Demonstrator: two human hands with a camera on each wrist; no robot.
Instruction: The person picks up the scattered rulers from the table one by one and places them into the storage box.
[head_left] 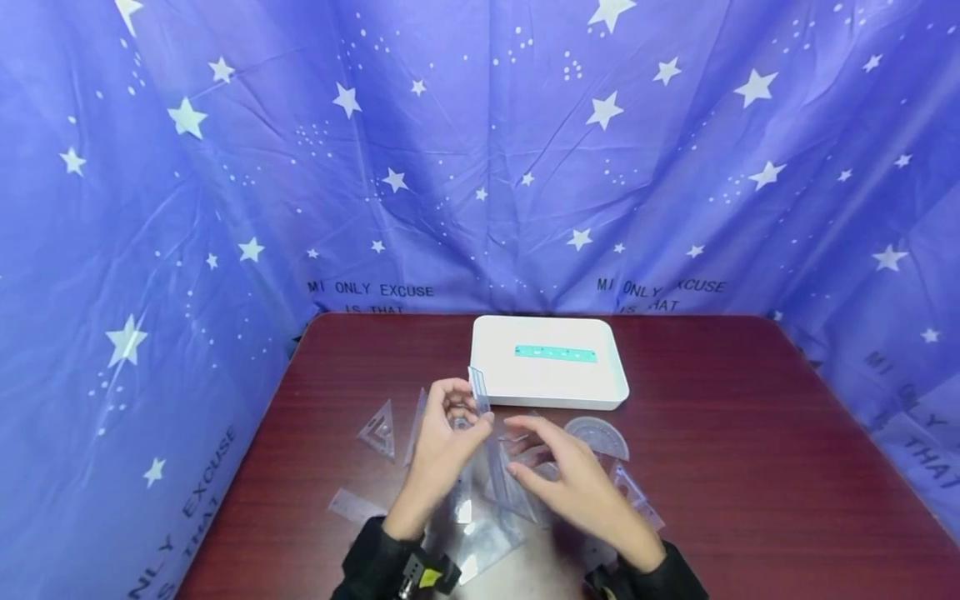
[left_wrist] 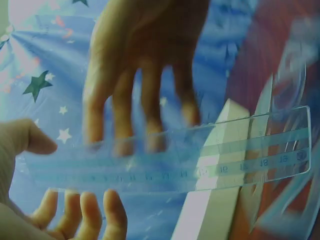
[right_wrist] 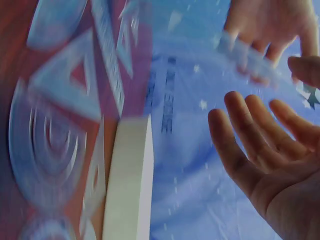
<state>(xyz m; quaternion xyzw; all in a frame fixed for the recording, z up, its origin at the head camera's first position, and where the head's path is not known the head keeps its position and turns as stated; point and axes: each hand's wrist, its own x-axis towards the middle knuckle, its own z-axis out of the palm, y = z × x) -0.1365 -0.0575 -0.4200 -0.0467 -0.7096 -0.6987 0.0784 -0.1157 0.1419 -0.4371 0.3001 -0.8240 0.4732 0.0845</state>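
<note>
Head view: A person's left hand (head_left: 441, 437) pinched a clear ruler (head_left: 480, 390) between thumb and fingers, its far end pointing near 12 o'clock above a dark red table (head_left: 735, 433). At about 4 o'clock from that hand, the right hand (head_left: 566, 467) hung loosely spread, gripping nothing; whether a fingertip brushed the ruler could not be told. A white tray (head_left: 555, 402) sat at 2 o'clock from the left hand, with a teal ruler (head_left: 556, 353) lying inside. A small set square (head_left: 384, 427) lay at 9 o'clock and a clear strip (head_left: 356, 506) at 8, while a protractor (head_left: 598, 432) rested beyond the right hand, toward 2 o'clock. By the look of the layout, the work stood at an early stage: one piece was in the tray, the clear ruler was in hand, and the other clear pieces lay outside, not yet moved in. A starry curtain (head_left: 487, 208) hung at 12 o'clock.
</note>
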